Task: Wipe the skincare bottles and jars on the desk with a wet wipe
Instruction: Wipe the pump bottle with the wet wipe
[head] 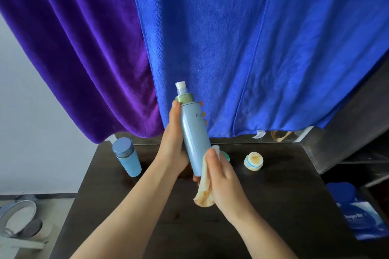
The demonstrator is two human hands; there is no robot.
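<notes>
— Blue metallic, a tall pump bottle [192, 139] is held tilted above the dark desk [284, 195], its white nozzle pointed toward 12 o'clock. How is it gripped?

— The left hand [174, 143] is wrapped round the upper body, thumb along the near side, fingertips seen at the far edge: a grip clamped on the bottle. The right hand [223, 181] is pinched on a stained wet wipe [205, 185], which is pressed against the bottle's lower end.

— What else is seen on the desk?

— At 9 o'clock of the hands, a shorter blue bottle with a round cap [126, 156] is stood upright near the desk's left edge. At 3 o'clock, a small cream jar with a blue band [253, 161] is set apart from the hands. A green-rimmed item [226, 156] is mostly hidden behind the right thumb. A blue packet [362, 218] is seen at 4 o'clock, off the desk's right side. Purple and blue cloths [231, 48] are hung behind, at 12 o'clock.
</notes>
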